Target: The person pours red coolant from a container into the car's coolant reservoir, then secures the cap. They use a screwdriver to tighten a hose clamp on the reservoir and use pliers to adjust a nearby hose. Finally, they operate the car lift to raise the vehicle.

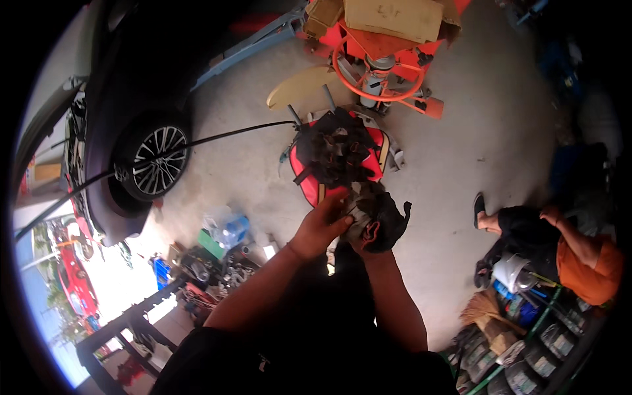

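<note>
In front of me I hold a grey and black mechanical part [370, 216] with a curved black piece sticking out on its right; its exact kind is not clear. My left hand [327, 224] grips its left side, thumb across the front. My right hand [364, 248] is under and behind the part, its fingers mostly hidden. Just beyond, a larger dark mechanical assembly [336, 148] rests on a red and black padded seat [304, 172]. Neither hand touches that assembly.
A dark car with a spoked wheel [160, 161] stands left. A long black hose or rod [227, 133] crosses toward the seat. Ahead is an orange ring-framed stand [339, 62] beneath cardboard boxes [395, 18]. Loose parts [224, 273] lie lower left. Another person [586, 263] is at right, near a broom [487, 313].
</note>
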{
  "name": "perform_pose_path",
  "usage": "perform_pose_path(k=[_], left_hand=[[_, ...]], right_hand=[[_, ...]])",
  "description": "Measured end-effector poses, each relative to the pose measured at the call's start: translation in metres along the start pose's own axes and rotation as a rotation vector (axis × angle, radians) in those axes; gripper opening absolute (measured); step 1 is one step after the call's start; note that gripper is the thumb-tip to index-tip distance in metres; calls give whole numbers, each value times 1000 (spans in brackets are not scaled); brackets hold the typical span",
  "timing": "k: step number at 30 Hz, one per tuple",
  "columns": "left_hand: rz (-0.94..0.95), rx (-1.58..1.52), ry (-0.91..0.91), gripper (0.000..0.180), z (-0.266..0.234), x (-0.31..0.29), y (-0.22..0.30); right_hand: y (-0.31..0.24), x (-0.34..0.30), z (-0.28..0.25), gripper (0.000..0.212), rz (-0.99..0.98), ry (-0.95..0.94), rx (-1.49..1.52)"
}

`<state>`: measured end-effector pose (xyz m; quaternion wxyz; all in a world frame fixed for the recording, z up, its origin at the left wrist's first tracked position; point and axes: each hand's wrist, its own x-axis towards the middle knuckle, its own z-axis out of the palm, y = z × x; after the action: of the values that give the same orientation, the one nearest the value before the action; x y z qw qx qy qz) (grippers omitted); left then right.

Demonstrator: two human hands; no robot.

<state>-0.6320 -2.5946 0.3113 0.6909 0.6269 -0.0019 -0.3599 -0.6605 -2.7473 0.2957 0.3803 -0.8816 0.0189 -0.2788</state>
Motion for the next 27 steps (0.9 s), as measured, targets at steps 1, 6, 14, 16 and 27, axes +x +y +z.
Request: perform_pose_path(k=[1, 6, 14, 16, 27], left_hand=[[-4, 64, -11, 49, 2, -1, -2], [-144, 64, 206, 31, -26, -7, 32], [92, 289, 496, 32, -87, 12, -34], [128, 290, 541, 32, -93, 30, -40], [-182, -70, 897, 33, -150, 143, -114]], right_hand=[[2, 5, -8, 21, 16, -77, 49], [69, -23, -18, 37, 938, -462, 1104], [140, 24, 88, 40, 1264, -432, 1431], [166, 11, 110, 39, 1036, -687, 1090], [221, -21, 169, 17, 1649, -530, 308]])
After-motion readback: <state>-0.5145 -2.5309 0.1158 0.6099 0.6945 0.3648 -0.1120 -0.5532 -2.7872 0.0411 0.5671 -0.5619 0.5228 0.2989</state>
